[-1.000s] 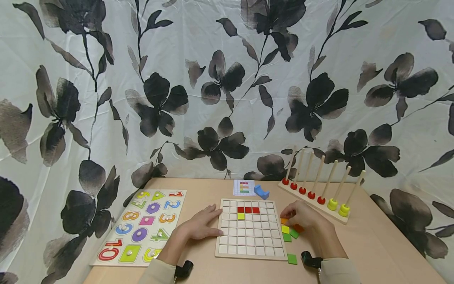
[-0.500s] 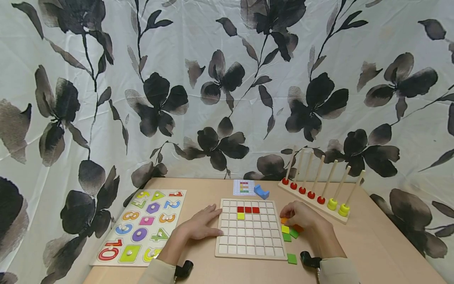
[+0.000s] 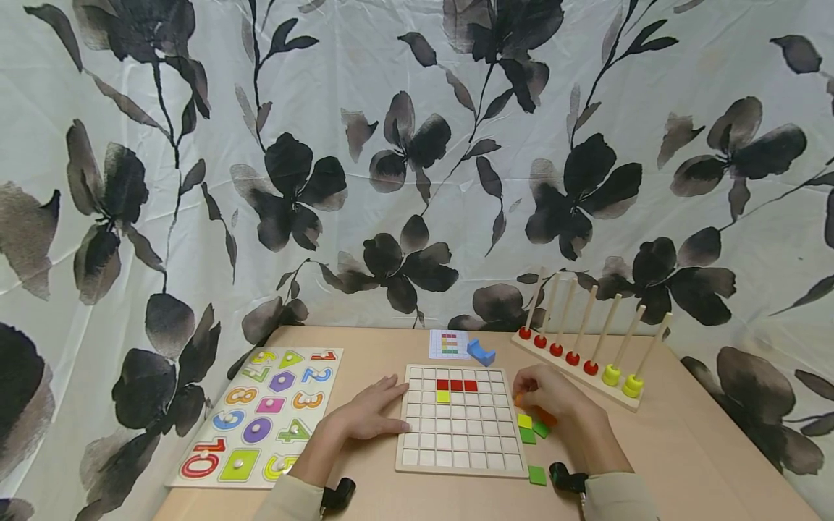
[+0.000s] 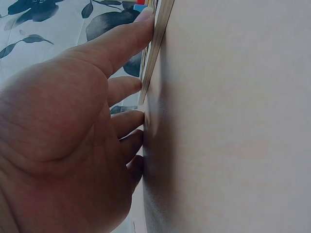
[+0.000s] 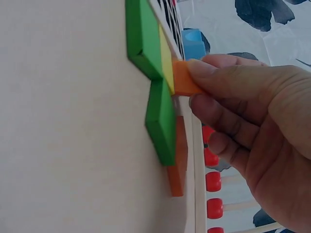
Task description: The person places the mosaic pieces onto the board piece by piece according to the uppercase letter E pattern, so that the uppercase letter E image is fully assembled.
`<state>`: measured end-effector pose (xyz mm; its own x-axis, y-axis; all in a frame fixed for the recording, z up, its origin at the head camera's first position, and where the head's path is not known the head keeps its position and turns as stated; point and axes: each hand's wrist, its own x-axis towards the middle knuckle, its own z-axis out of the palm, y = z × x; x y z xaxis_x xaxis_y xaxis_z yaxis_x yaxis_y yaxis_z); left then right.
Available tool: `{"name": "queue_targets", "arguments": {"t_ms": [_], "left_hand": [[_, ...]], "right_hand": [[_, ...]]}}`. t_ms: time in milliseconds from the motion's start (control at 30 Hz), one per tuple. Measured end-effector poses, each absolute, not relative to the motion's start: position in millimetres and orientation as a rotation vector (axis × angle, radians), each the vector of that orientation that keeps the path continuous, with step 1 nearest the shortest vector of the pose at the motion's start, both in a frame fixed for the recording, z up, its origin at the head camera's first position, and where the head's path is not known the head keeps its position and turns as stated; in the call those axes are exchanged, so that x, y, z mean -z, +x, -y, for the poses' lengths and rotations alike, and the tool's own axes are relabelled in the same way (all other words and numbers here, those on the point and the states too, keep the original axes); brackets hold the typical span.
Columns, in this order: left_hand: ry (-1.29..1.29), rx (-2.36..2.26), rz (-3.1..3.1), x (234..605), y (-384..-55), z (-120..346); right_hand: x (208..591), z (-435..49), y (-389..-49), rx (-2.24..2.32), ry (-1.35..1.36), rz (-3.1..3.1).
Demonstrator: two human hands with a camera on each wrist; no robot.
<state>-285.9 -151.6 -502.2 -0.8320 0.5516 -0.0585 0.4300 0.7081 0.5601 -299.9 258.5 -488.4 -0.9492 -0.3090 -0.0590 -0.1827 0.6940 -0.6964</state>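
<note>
A wooden grid board (image 3: 456,449) lies mid-table, with three red tiles (image 3: 457,386) in one row and a yellow tile (image 3: 443,396) below the leftmost. My left hand (image 3: 368,412) rests at the board's left edge, fingers extended, thumb and fingertips touching its side (image 4: 156,53). To the right of the board, my right hand (image 3: 562,401) pinches an orange tile (image 5: 184,77) between thumb and fingers. Near it lie another yellow tile (image 3: 524,421), several green tiles (image 5: 161,121) and a second orange tile (image 5: 179,170), partly covered by the hand in the head view.
A number-and-shape puzzle board (image 3: 260,427) lies on the left. Behind the grid stand a pattern card (image 3: 439,346) and a blue block (image 3: 481,352). A peg stand with red and yellow beads (image 3: 573,359) is at the back right. A floral curtain (image 3: 391,210) hangs behind the table.
The fingers of my right hand have shifted slightly on the orange tile, covering more of it in the head view. My left hand and the tiles on the grid have stayed put.
</note>
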Motion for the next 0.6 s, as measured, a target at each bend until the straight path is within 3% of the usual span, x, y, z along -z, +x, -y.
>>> {"name": "queue_targets", "arguments": {"t_ms": [600], "left_hand": [[0.792,-0.793,-2.696,502,-286,152]], "right_hand": [[470,-236,-300,1.289,-0.551,-2.812]]}}
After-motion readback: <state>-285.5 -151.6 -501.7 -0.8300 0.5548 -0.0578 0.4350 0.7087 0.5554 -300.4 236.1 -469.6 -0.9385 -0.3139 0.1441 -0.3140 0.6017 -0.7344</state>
